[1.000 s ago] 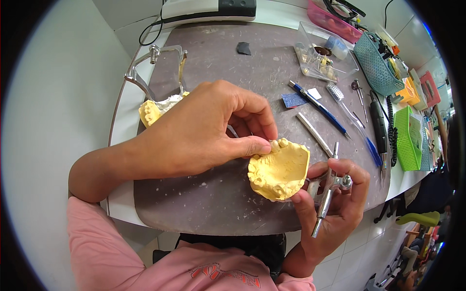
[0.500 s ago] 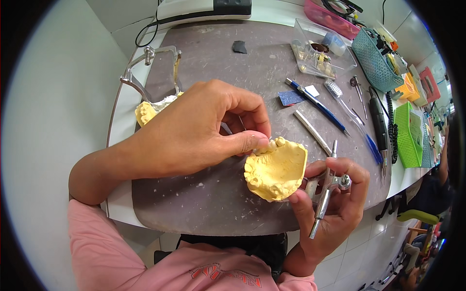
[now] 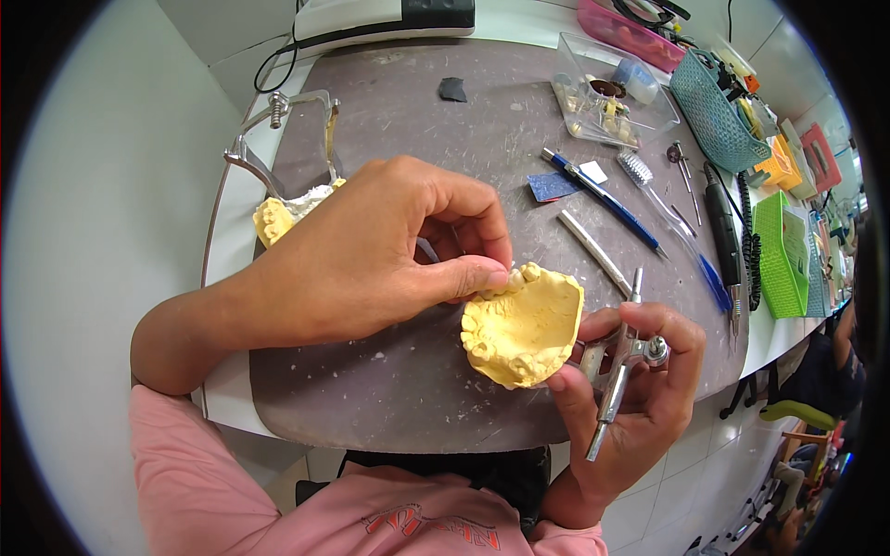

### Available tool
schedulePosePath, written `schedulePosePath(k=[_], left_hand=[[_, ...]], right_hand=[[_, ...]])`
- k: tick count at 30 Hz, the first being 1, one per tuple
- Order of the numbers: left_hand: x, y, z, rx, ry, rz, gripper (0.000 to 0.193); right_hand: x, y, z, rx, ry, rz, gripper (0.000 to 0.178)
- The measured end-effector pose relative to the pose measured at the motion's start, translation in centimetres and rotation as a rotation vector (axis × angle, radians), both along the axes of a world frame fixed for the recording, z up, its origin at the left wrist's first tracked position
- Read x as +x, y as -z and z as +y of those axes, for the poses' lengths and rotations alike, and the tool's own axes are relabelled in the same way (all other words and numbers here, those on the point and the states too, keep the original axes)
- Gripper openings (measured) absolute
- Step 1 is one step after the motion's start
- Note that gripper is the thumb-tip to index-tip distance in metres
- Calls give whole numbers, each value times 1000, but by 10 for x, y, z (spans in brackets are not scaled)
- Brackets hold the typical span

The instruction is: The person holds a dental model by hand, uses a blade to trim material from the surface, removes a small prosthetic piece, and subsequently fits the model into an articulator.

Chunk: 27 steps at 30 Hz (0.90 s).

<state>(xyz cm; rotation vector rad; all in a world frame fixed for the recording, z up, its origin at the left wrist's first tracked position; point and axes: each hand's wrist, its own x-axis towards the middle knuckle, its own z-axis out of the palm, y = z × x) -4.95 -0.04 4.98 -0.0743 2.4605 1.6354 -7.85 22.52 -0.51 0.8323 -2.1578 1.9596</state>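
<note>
A yellow plaster dental cast (image 3: pixel 528 322), its row of teeth along the rim, is fixed to a metal articulator frame (image 3: pixel 612 394). My right hand (image 3: pixel 649 394) grips this frame, with its thumb against the cast's lower right edge. My left hand (image 3: pixel 399 246) reaches across from the left, thumb and index finger pinched together at the cast's upper left teeth, beside a paler tooth. Whatever lies between those fingertips is hidden. Behind my left wrist stands another metal articulator frame (image 3: pixel 331 130) with a yellow cast (image 3: pixel 272 221) and white plaster, partly covered by my hand.
On the grey mat (image 3: pixel 389 398) lie a blue mechanical pencil (image 3: pixel 603 199), a silver rod-shaped tool (image 3: pixel 595 252), a brush (image 3: pixel 672 218) and blue paper (image 3: pixel 552 187). A handpiece (image 3: pixel 721 232) rests at right. Beyond are a clear box (image 3: pixel 616 93), a teal basket (image 3: pixel 714 116) and a green basket (image 3: pixel 779 246).
</note>
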Motion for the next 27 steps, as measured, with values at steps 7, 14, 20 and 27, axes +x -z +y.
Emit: schedulePosePath(k=[7,14,20,27], left_hand=[[-1,0,1,7,-5,-14,13],[-1,4,1,29,-6,-3,16],[-2,9,0,122,-9,-21,18],[0,9,1,115,-15,-6,18]], right_hand=[[0,0,-1,-5,5,2,61],[-1,2,0,-34,-30,24,61],[3,1,0,-62,-42,-11,61],[3,0,-1,-30,-37,-1,64]])
